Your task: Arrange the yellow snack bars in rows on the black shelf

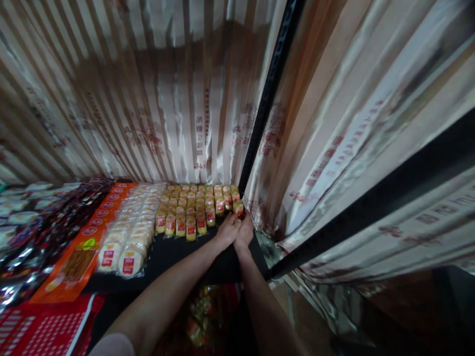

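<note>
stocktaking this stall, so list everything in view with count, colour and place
yellow packets: over twenty, yellow with red labels, rows at the shelf's right end
round packs: many, white with red labels, left of those
orange packs: overlapping, count unclear, orange, next left
dark packs: many, dark and glossy, further left
red packaging: count unclear, red and white, bottom left
shelf: one, black, under the packets
goods below: count unclear, yellowish, blurred, under the shelf
curtains: count unclear, pale with red print, behind and right
posts: two, black, against the curtains
sleeve: one, pale, left arm
hands: two, bare, together at the nearest right-end yellow packet
</note>
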`<state>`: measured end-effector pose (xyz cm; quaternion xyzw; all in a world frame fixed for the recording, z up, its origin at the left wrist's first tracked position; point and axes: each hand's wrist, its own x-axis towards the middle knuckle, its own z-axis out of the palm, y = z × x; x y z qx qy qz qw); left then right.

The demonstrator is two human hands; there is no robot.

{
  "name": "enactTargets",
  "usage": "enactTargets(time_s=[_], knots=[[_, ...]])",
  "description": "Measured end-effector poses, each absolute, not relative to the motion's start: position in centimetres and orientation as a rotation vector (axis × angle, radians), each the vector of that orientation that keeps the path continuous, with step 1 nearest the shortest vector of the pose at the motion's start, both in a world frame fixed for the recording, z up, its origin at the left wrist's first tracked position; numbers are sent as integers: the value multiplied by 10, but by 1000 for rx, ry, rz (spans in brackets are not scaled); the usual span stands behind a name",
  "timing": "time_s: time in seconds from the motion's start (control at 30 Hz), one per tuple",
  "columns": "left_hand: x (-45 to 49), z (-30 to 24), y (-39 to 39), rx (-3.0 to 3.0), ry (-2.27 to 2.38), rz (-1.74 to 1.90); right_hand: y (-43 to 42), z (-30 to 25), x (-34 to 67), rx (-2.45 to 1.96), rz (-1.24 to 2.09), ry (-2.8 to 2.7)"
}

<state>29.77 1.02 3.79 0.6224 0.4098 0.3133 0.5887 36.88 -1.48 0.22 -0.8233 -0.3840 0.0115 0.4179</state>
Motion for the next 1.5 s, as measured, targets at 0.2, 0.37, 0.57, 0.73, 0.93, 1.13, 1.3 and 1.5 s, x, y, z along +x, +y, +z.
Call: enactTargets(time_s=[0.2,0.37,0.57,0.73,0.93,1.13,1.3,1.5], knots=[[336,42,13,1424,902,741,2,1,383,-2122,68,-933],[363,58,7,1425,908,792,12,-1,391,-2082,68,-954],[325,101,7,1505,1012,633,18,-14,392,-1961,54,-956],[323,142,-12,1662,1234,496,19,-24,394,-1953,47,-963],[325,141,-19,1676,1323,496,17,-29,395,-1930,22,-1025],[309,84,-8,1721,1232,552,0,-26,386,-1922,-13,-1045],[297,49,-19,1774,1220,615,-25,-14,367,-1888,-1,-1079],[262,39,-64,1871,1220,757,-68,-8,331,-1731,165,-1157]])
